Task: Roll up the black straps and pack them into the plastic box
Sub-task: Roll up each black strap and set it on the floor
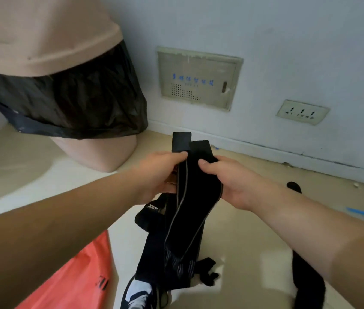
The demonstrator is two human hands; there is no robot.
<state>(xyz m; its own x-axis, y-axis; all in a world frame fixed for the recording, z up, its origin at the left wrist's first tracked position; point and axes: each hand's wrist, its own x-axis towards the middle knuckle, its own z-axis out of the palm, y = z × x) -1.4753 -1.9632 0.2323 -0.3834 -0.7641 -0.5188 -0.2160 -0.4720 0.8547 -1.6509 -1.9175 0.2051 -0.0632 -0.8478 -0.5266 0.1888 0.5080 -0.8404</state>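
Straps (195,197), black with grey edging, hang down toward the floor (243,230), their upper ends raised between both hands. The left grip (156,172) curls round one edge, thumb on top; the right grip (232,181) pinches the other edge. A pink bin (101,150) stands behind, and an orange bag (76,275) lies at lower left.

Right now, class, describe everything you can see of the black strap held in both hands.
The black strap is a wide, stretchy-looking fabric band with thin grey edge lines. Two squared ends stand above the hands; the rest hangs toward the floor. The left hand pinches its left edge, the right hand grips its right.
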